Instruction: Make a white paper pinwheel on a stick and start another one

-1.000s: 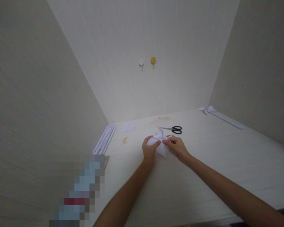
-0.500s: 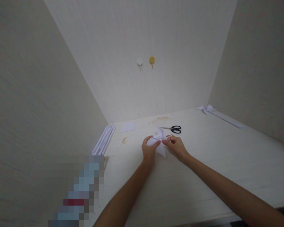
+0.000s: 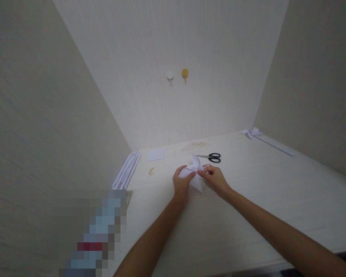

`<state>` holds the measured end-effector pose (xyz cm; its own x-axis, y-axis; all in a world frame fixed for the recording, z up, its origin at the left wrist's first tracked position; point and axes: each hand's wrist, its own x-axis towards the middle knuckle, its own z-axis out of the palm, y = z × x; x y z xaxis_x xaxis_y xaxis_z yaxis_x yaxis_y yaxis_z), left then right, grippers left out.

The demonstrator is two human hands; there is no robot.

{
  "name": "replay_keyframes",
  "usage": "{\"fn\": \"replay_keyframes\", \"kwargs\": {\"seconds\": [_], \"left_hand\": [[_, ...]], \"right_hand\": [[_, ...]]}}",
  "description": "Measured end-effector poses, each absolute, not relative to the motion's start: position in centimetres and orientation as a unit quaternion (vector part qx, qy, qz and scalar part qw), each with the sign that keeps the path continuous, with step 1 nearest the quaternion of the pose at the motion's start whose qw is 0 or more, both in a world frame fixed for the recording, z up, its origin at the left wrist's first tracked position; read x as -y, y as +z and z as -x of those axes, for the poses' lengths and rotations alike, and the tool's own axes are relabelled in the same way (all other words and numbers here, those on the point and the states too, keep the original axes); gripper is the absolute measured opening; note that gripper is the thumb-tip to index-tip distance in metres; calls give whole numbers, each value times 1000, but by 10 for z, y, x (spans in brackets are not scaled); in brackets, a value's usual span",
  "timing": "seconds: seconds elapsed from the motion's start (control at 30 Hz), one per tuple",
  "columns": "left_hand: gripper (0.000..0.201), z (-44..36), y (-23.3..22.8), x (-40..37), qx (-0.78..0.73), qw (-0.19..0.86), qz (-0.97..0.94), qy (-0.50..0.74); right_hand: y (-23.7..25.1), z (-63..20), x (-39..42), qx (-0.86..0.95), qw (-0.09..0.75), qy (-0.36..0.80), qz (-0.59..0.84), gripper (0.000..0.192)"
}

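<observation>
Between my two hands, above the middle of the table, is a white paper pinwheel [image 3: 195, 166] with curled blades. My left hand [image 3: 182, 181] grips its left side, the thumb pressed near the centre. From the right, my right hand [image 3: 216, 179] pinches close to the pinwheel's centre with thumb and forefinger; whether a small fastener sits there is hidden by the fingertips. Just beyond my hands lie black-handled scissors [image 3: 215, 157], their blades pointing left toward the pinwheel.
Rolled white paper sticks [image 3: 127, 169] lie along the left wall. A square paper sheet [image 3: 155, 154] and several thin wooden sticks [image 3: 150, 172] are nearby. Another pinwheel on a stick [image 3: 273, 146] rests by the right wall. Two hooks, one white [image 3: 170, 75] and one yellow [image 3: 185, 73], are on the back wall.
Almost nothing differs. The upper blade of the pinwheel has shifted very slightly, while both hands keep the same hold.
</observation>
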<state>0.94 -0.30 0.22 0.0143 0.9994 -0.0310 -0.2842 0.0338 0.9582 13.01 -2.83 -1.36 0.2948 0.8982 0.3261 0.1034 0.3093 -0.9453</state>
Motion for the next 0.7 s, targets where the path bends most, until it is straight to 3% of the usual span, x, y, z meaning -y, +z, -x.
{"fn": "replay_keyframes", "kwargs": {"seconds": [0.37, 0.7], "left_hand": [[44, -7, 1, 1, -399, 601, -422, 549], [56, -6, -2, -2, -404, 609, -428, 531]], "right_hand": [[-10, -129, 29, 500, 635, 330, 487, 23], [-15, -130, 26, 495, 637, 332, 489, 24]]}}
